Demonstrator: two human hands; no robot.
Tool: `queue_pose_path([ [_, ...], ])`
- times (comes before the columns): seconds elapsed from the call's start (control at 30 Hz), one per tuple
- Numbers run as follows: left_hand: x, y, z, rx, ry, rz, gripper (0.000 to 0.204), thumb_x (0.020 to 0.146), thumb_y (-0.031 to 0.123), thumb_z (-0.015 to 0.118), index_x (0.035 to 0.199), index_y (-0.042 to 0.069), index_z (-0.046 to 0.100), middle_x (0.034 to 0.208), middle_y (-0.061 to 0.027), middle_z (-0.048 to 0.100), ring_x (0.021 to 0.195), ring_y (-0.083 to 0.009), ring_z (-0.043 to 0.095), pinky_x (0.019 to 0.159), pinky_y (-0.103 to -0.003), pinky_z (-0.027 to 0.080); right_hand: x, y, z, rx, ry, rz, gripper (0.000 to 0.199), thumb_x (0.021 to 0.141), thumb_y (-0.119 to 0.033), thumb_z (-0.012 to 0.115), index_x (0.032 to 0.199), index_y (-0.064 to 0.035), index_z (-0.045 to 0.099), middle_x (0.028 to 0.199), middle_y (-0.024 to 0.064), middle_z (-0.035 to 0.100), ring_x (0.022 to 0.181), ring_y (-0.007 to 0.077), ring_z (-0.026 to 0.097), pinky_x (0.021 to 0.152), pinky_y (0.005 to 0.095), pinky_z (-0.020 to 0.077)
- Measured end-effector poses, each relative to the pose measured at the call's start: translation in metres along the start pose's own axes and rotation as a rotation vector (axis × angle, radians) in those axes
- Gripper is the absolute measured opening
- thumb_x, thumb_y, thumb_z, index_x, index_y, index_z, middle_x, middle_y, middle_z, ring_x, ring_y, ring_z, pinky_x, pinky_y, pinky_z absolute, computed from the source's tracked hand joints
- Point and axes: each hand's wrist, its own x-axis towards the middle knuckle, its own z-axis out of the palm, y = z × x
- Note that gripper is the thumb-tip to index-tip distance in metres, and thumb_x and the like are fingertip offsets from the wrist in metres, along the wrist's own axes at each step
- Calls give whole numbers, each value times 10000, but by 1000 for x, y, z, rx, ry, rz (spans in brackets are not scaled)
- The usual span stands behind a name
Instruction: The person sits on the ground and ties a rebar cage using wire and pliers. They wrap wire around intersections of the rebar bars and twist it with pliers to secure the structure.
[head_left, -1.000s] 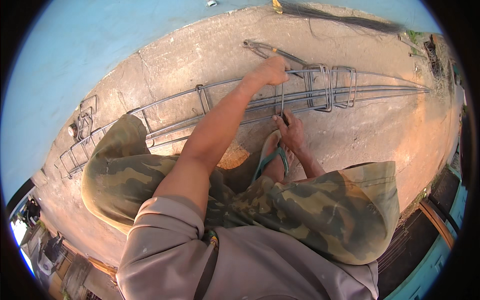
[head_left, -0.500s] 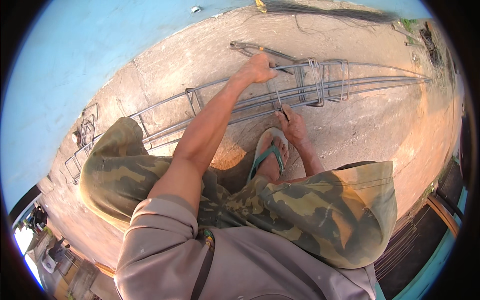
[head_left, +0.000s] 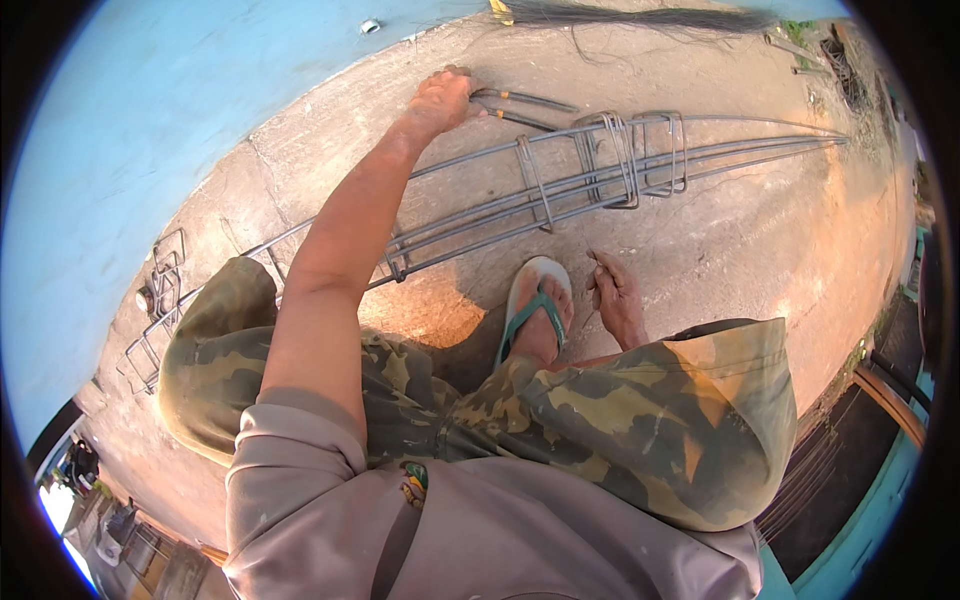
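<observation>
My left hand (head_left: 443, 102) reaches beyond the rebar cage (head_left: 480, 215), its fingers closed over the jaw end of long-handled pincers (head_left: 527, 110). The two handles point right, spread apart, and the hand hides the jaws. On the near side of the cage, my right hand (head_left: 618, 298) is off the bars, with its fingers curled together. Something thin may stick out at its fingertips, but it is too small to name. A stirrup (head_left: 535, 185) stands around the long bars between my hands, and several more stirrups (head_left: 630, 160) bunch farther right.
A bundle of thin dark wire (head_left: 640, 17) lies at the far side beside a blue wall (head_left: 200, 90). My sandalled foot (head_left: 540, 315) rests on the concrete ground (head_left: 720, 240) near the right hand. Loose stirrups (head_left: 165, 265) are at the far left end of the cage.
My left hand has gone from the cage's far bar up and left onto the pincers. My right hand has drawn back from the near bar. A stirrup now shows where my hands were.
</observation>
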Motion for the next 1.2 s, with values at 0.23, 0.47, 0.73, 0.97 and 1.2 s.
queue_pose_path([
  [0.23, -11, 18, -12, -39, 586, 33, 346, 890, 298, 689, 1058, -4, 667, 994, -166, 641, 936, -315, 646, 821, -399, 556, -17, 32, 21, 194, 21, 237, 320, 990, -75, 470, 1283, -1, 575, 791, 9, 568, 593, 58, 476, 507, 214, 393],
  [0.47, -133, 127, 19, -186, -96, 154, 465, 844, 472, 688, 911, 12, 680, 875, -156, 678, 803, -322, 689, 730, -427, 555, 32, 5, 44, 655, 7, 300, 291, 979, -83, 481, 1249, -24, 572, 830, 1, 563, 632, 74, 484, 525, 215, 389],
  [0.73, -49, 145, -8, -202, 338, 121, 460, 824, 388, 722, 1043, -12, 662, 1005, -216, 680, 955, -362, 667, 862, -455, 523, 81, -22, 30, 1192, -97, 363, 131, 957, -182, 555, 1045, -91, 592, 735, -28, 484, 582, 58, 403, 491, 214, 306],
  [0.97, 26, 141, 24, -354, -41, -117, 419, 836, 380, 714, 989, -10, 706, 969, -245, 689, 923, -389, 670, 827, -458, 519, 94, -23, 36, 818, 123, 331, 159, 918, -221, 620, 815, -127, 543, 670, -34, 467, 507, 61, 365, 446, 235, 281],
  [1.2, 21, 126, 25, -413, -16, -49, 366, 806, 338, 759, 846, -16, 679, 832, -235, 673, 833, -389, 667, 763, -432, 519, 92, -6, 41, 728, 31, 302, 199, 916, -239, 645, 781, -129, 547, 665, -40, 463, 503, 62, 370, 445, 249, 283],
])
